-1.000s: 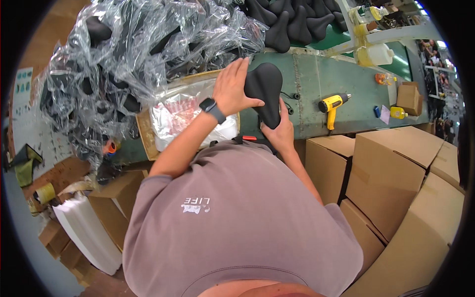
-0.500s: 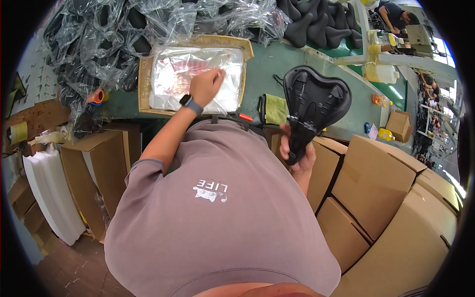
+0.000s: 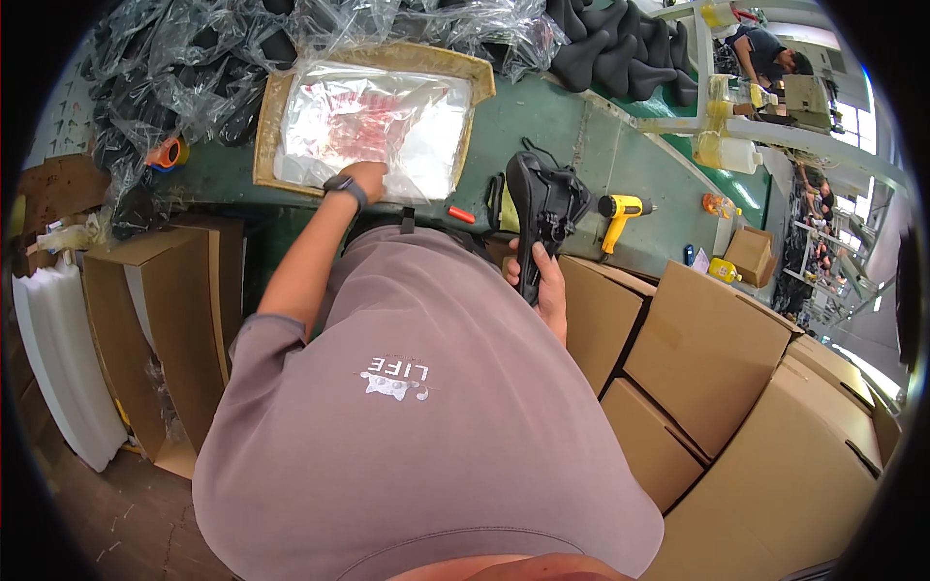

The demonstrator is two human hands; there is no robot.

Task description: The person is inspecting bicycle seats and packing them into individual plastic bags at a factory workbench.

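Note:
My right hand (image 3: 544,276) grips a black bicycle saddle (image 3: 539,213) by its narrow nose. The saddle is held on edge, its wide end pointing away from me and its underside with rails facing right. My left hand (image 3: 365,181), a dark watch on its wrist, is at the near edge of a stack of clear plastic bags (image 3: 329,126) with red print. Its fingers are closed on the top bag, though the fingertips are partly hidden. The bags lie in a shallow open cardboard box (image 3: 267,145) on the green table.
A yellow-black heat gun (image 3: 620,215) lies right of the saddle. A red marker (image 3: 461,215) lies near the table edge. Plastic-wrapped saddles (image 3: 194,77) fill the far left; bare saddles (image 3: 620,48) sit at the back. Cardboard cartons (image 3: 707,358) stand at right, white foam sheets (image 3: 73,358) at left.
My right hand has moved left and turned the saddle from underside-up onto its edge, uncovering the heat gun. My left hand has drawn back from mid-stack to the bags' near edge.

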